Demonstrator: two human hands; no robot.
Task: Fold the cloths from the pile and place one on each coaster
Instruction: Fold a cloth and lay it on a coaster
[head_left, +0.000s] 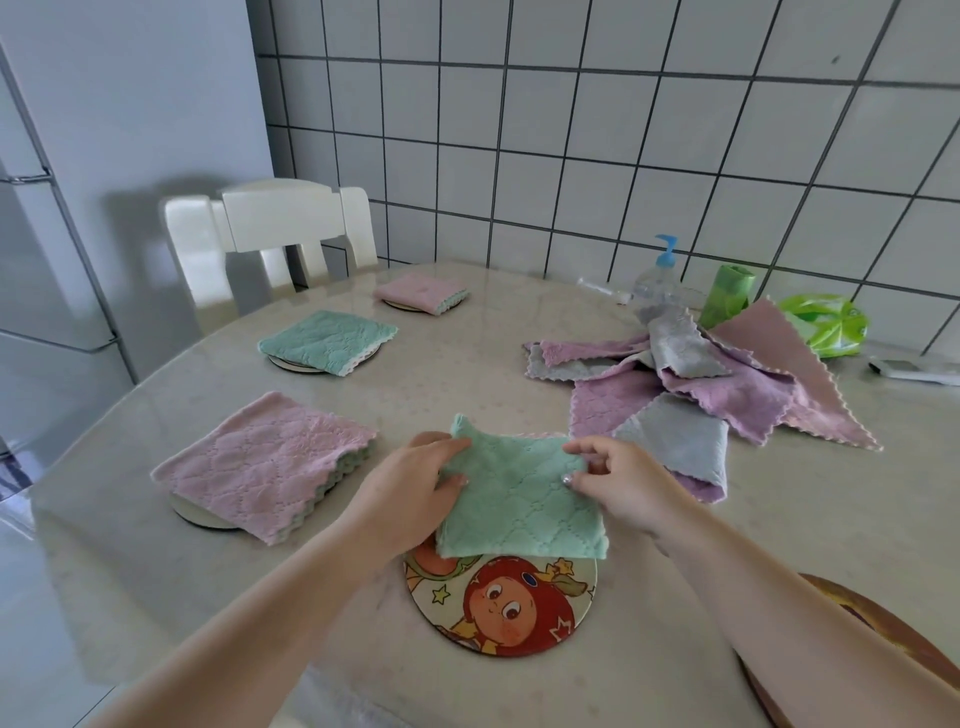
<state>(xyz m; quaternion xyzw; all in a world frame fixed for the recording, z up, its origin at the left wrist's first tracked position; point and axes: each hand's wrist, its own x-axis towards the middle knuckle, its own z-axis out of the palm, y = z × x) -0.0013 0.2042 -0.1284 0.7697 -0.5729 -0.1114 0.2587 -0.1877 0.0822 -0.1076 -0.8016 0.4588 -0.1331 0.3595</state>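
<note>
**Fourth cloth goes to the near coaster**

Both hands hold a folded green cloth (519, 493) just over the far edge of the cartoon coaster (501, 603). The left hand (410, 488) grips the left side of the cloth, the thumb on top and the fingers curled under it. The right hand (618, 483) pinches the right top corner between thumb and fingers. Holding it at two sides keeps the fold together, I think, so the layers do not slip open while it is set down.

Most of the coaster is not covered yet, so the cloth probably must come a little nearer to the person.

Three other coasters along the left side of the table (467, 364) already carry a folded cloth: pink (265, 462), green (324, 340) and pink (421, 291). The pile (701, 384) of unfolded cloths lies at the right, within easy reach of the right hand.
</note>
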